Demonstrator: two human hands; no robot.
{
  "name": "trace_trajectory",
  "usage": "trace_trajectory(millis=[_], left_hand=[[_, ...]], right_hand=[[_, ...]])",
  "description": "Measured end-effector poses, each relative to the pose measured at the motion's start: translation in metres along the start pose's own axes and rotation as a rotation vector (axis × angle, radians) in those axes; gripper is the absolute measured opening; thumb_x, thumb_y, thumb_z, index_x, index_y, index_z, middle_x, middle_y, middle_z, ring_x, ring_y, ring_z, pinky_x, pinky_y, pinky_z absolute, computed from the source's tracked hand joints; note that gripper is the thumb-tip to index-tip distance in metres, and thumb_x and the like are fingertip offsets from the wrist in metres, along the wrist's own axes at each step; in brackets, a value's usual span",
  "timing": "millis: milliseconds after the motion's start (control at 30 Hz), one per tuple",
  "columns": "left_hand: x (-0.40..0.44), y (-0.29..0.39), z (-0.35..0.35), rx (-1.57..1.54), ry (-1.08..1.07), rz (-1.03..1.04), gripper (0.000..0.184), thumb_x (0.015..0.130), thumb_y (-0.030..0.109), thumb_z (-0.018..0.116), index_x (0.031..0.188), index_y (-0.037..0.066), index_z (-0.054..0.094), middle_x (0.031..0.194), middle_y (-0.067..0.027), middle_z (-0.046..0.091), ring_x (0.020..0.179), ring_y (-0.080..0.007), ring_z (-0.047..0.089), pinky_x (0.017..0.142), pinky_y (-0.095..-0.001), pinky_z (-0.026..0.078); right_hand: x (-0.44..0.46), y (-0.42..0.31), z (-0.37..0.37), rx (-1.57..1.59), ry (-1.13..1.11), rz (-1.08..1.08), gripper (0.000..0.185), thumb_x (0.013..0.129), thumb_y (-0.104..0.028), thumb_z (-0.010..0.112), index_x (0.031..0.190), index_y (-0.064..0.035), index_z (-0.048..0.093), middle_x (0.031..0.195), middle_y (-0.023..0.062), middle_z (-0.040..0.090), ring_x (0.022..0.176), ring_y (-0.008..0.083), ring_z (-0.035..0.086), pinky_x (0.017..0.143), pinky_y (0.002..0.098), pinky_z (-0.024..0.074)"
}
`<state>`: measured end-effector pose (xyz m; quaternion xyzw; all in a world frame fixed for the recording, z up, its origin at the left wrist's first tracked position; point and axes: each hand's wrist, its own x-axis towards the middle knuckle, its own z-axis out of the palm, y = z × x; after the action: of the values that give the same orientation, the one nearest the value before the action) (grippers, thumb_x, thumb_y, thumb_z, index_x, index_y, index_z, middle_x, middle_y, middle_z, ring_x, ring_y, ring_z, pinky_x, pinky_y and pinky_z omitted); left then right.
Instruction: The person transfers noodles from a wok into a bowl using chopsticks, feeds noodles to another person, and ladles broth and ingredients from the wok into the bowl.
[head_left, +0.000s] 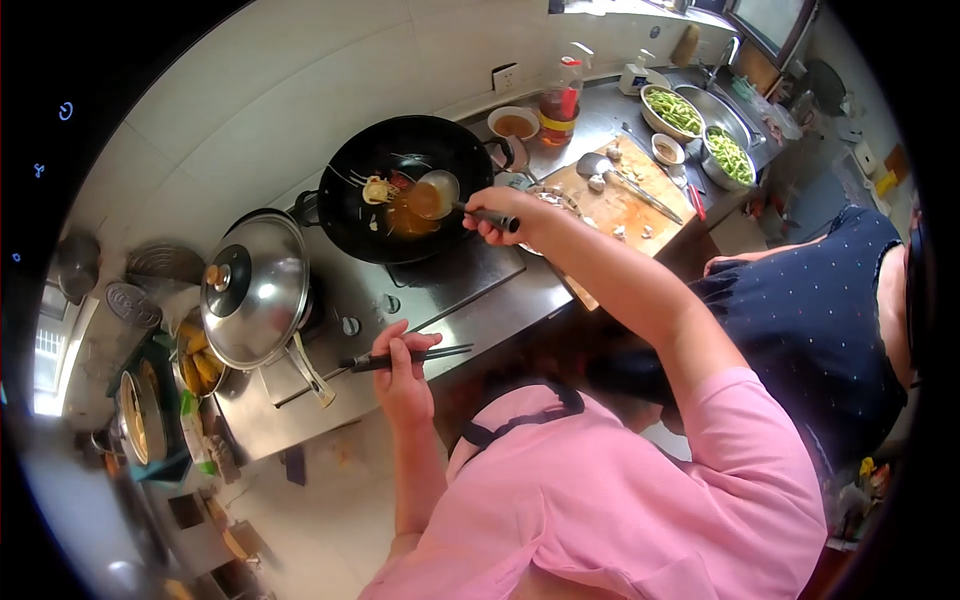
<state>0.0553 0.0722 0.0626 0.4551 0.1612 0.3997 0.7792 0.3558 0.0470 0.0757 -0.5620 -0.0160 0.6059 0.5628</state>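
Note:
In the head view my right hand point(492, 216) grips the dark handle of a ladle point(432, 197). The ladle's round bowl sits inside a black wok point(345, 225), with brownish liquid in and around it. Beside it in the wok lies a pale yellow clump of food point(378, 190), with reddish bits nearby. My left hand point(404, 372) is closed around a pair of dark chopsticks point(440, 353), held over the front of the stove and apart from the wok. Left of the wok stands a pan with a shiny metal lid point(262, 300).
A bowl of brown liquid point(514, 122) and an oil jug point(560, 105) stand behind the wok. A cutting board point(640, 222) holds a spatula point(625, 180) and garlic. Green vegetables point(672, 110) fill containers near the sink point(715, 108). Another person in dark clothing point(790, 320) stands at right.

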Motion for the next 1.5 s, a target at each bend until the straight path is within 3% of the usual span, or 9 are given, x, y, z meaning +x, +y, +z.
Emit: trace_trajectory(millis=[133, 200, 267, 400, 433, 467, 600, 867, 1500], left_hand=[[-0.003, 0.003, -0.004, 0.042, 0.041, 0.027, 0.027, 0.098, 0.020, 0.037, 0.114, 0.000, 0.046, 0.083, -0.0103, 0.057, 0.082, -0.0234, 0.058, 0.085, -0.0402, 0.047], [-0.005, 0.006, -0.005, 0.055, 0.073, 0.030, 0.027, 0.098, 0.020, 0.038, 0.113, 0.000, 0.046, 0.083, -0.0103, 0.057, 0.081, -0.0232, 0.058, 0.085, -0.0400, 0.047], [-0.007, 0.006, -0.007, 0.059, 0.094, 0.025, 0.027, 0.098, 0.020, 0.038, 0.113, 0.000, 0.047, 0.082, -0.0102, 0.057, 0.081, -0.0232, 0.057, 0.086, -0.0397, 0.046], [-0.004, 0.003, -0.007, 0.051, 0.091, 0.015, 0.027, 0.098, 0.020, 0.038, 0.113, 0.000, 0.047, 0.082, -0.0101, 0.057, 0.081, -0.0235, 0.058, 0.086, -0.0391, 0.046], [-0.002, 0.002, -0.006, 0.048, 0.081, 0.010, 0.027, 0.098, 0.020, 0.038, 0.113, 0.000, 0.047, 0.082, -0.0100, 0.057, 0.082, -0.0236, 0.058, 0.086, -0.0391, 0.046], [-0.001, 0.001, -0.004, 0.045, 0.069, 0.004, 0.027, 0.098, 0.020, 0.038, 0.113, 0.000, 0.047, 0.082, -0.0100, 0.057, 0.082, -0.0237, 0.058, 0.086, -0.0390, 0.046], [0.009, -0.004, 0.004, 0.017, 0.019, -0.015, 0.026, 0.098, 0.016, 0.036, 0.114, -0.001, 0.047, 0.083, -0.0121, 0.060, 0.084, -0.0241, 0.060, 0.087, -0.0378, 0.046], [0.023, -0.026, 0.024, -0.001, -0.154, -0.117, 0.027, 0.098, 0.017, 0.037, 0.114, -0.001, 0.046, 0.085, -0.0115, 0.059, 0.085, -0.0239, 0.059, 0.088, -0.0369, 0.045], [0.014, -0.024, 0.028, 0.041, -0.103, -0.117, 0.026, 0.097, 0.019, 0.039, 0.114, 0.000, 0.047, 0.083, -0.0105, 0.059, 0.084, -0.0242, 0.059, 0.087, -0.0391, 0.045]], right_hand=[[0.023, 0.011, 0.021, -0.594, 0.187, -0.181, 0.017, 0.080, -0.014, 0.053, 0.093, -0.0012, 0.055, 0.072, 0.0102, 0.061, 0.051, 0.0199, 0.054, 0.038, 0.0349, 0.0413], [0.018, 0.020, 0.020, -1.449, 0.433, -0.670, 0.024, 0.080, -0.019, 0.051, 0.094, 0.0001, 0.055, 0.083, 0.0205, 0.064, 0.076, 0.0358, 0.063, 0.067, 0.0449, 0.0494], [0.003, 0.022, 0.020, -1.491, 0.546, -0.654, 0.025, 0.081, -0.021, 0.048, 0.094, -0.0013, 0.055, 0.086, 0.0232, 0.063, 0.084, 0.0405, 0.060, 0.075, 0.0474, 0.0464], [0.001, 0.021, -0.014, -1.225, 0.465, -0.964, 0.018, 0.082, -0.019, 0.050, 0.088, -0.0028, 0.053, 0.079, 0.0196, 0.063, 0.070, 0.0360, 0.061, 0.064, 0.0448, 0.0478], [-0.014, 0.009, -0.013, -0.766, 0.285, -0.539, 0.015, 0.085, -0.018, 0.049, 0.084, -0.0039, 0.052, 0.068, 0.0125, 0.059, 0.053, 0.0244, 0.056, 0.048, 0.0360, 0.0452], [-0.030, 0.004, -0.023, -0.469, 0.126, -0.453, 0.015, 0.088, -0.017, 0.045, 0.082, -0.0049, 0.051, 0.063, 0.0072, 0.053, 0.044, 0.0150, 0.047, 0.039, 0.0297, 0.0385], [-0.078, 0.012, -0.070, 0.231, -0.061, -0.348, 0.019, 0.092, -0.020, 0.040, 0.086, -0.0039, 0.046, 0.067, 0.0051, 0.051, 0.041, 0.0102, 0.043, 0.034, 0.0220, 0.0346], [-0.137, 0.079, -0.151, -0.253, 0.512, -0.377, 0.018, 0.084, -0.016, 0.047, 0.081, -0.0012, 0.057, 0.065, 0.0085, 0.058, 0.039, 0.0143, 0.046, 0.036, 0.0272, 0.0382], [-0.088, 0.110, -0.161, -0.538, 0.661, -0.149, 0.027, 0.080, -0.017, 0.046, 0.096, 0.0029, 0.056, 0.073, 0.0125, 0.062, 0.061, 0.0205, 0.060, 0.049, 0.0370, 0.0447]])
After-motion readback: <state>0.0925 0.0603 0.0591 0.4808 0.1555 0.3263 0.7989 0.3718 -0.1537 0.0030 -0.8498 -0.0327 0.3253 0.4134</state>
